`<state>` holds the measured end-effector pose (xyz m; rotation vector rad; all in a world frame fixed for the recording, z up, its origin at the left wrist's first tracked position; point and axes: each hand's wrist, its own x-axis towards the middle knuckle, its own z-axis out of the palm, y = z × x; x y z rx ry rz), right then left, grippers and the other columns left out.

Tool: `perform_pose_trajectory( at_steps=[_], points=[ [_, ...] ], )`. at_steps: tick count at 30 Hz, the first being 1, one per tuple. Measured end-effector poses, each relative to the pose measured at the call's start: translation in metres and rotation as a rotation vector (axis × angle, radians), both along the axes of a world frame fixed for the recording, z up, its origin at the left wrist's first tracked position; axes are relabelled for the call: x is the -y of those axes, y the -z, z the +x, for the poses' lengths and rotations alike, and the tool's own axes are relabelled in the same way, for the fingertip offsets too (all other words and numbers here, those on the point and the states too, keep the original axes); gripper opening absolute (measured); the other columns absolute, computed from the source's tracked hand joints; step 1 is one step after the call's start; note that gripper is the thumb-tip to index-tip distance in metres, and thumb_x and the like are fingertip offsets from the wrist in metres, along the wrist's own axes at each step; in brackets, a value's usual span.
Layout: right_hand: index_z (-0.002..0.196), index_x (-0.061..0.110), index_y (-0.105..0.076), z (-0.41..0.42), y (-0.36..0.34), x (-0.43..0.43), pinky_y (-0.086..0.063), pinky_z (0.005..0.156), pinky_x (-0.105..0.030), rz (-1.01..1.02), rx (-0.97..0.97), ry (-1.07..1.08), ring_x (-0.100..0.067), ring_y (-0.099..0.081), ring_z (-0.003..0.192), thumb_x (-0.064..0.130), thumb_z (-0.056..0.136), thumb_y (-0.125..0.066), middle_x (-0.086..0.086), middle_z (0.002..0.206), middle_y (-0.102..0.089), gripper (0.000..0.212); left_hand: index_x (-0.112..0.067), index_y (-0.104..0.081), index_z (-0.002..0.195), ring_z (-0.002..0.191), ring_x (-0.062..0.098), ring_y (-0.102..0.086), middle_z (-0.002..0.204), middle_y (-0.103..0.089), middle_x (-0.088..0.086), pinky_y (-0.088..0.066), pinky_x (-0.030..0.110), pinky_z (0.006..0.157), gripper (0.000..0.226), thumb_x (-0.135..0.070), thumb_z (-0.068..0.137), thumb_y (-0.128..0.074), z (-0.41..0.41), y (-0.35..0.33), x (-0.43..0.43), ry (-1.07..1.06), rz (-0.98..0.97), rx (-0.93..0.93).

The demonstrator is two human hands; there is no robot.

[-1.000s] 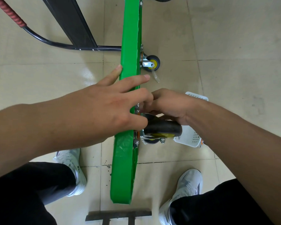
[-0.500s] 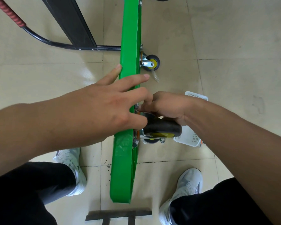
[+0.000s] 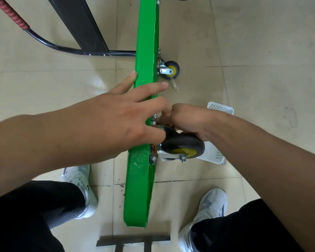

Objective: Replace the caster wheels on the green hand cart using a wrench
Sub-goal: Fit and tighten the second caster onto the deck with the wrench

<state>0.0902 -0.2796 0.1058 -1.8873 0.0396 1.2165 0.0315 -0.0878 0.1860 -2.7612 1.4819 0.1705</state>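
The green hand cart [image 3: 145,42] stands on its long edge on the tiled floor, casters facing right. My left hand [image 3: 120,113] lies across the deck's top edge, thumb on the left face, fingers reaching over to the right. My right hand [image 3: 187,119] is curled in against the mounting plate of the near caster [image 3: 184,146], a black wheel with a yellow hub. Its fingers pinch at a nut [image 3: 154,122] there; the fingertips are partly hidden. A smaller caster [image 3: 171,70] sits farther along the deck. No wrench is in view.
A white perforated basket [image 3: 220,108] lies on the floor under my right forearm. The cart's black handle [image 3: 44,40] with a red grip [image 3: 9,13] and a dark panel [image 3: 80,24] extend to the upper left. A metal bracket [image 3: 133,240] lies between my shoes.
My right hand has shifted very slightly at the caster plate. The left hand and the cart stay where they were.
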Motion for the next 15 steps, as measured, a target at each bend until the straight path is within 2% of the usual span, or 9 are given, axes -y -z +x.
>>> perform_pose_trajectory(
  at_steps=[2,6,11,15],
  points=[
    [0.084,0.010,-0.069,0.0004,-0.0017,0.0006,-0.049,0.068,-0.037,-0.011,0.005,-0.012,-0.021,-0.062,0.071,0.016,0.094,-0.062,-0.007,0.074,-0.064,0.014,-0.031,-0.056,0.095,0.149,0.041,-0.022,0.135,-0.049,0.010,-0.029,0.074,0.107,0.034,-0.008,0.072,-0.065,0.0003,-0.0003,-0.0002,0.001,0.001,0.000],
    [0.098,0.012,-0.071,0.0047,-0.0033,0.0076,-0.053,0.075,-0.038,0.062,-0.034,-0.013,-0.019,-0.068,0.084,0.021,0.094,-0.069,-0.004,0.086,-0.071,0.010,-0.031,-0.056,0.094,0.149,0.042,-0.023,0.134,-0.049,0.009,-0.029,0.075,0.106,0.032,-0.010,0.072,-0.066,0.0001,-0.0005,-0.0002,-0.001,0.002,-0.002],
    [0.088,0.010,-0.069,0.0041,0.0016,0.0071,-0.054,0.074,-0.040,0.088,-0.023,0.000,-0.021,-0.063,0.079,0.025,0.090,-0.078,-0.009,0.082,-0.066,0.017,-0.031,-0.055,0.094,0.148,0.042,-0.024,0.133,-0.050,0.009,-0.031,0.075,0.105,0.036,-0.009,0.069,-0.069,0.0005,-0.0015,0.0005,0.005,0.003,-0.003],
    [0.090,0.006,-0.069,0.0038,0.0035,0.0068,-0.056,0.079,-0.043,0.122,-0.032,-0.001,-0.026,-0.064,0.081,0.022,0.094,-0.073,-0.015,0.086,-0.066,0.017,-0.030,-0.056,0.094,0.149,0.042,-0.023,0.133,-0.049,0.010,-0.030,0.075,0.106,0.036,-0.007,0.070,-0.067,0.0003,-0.0007,0.0004,0.001,0.007,0.000]
  ],
)
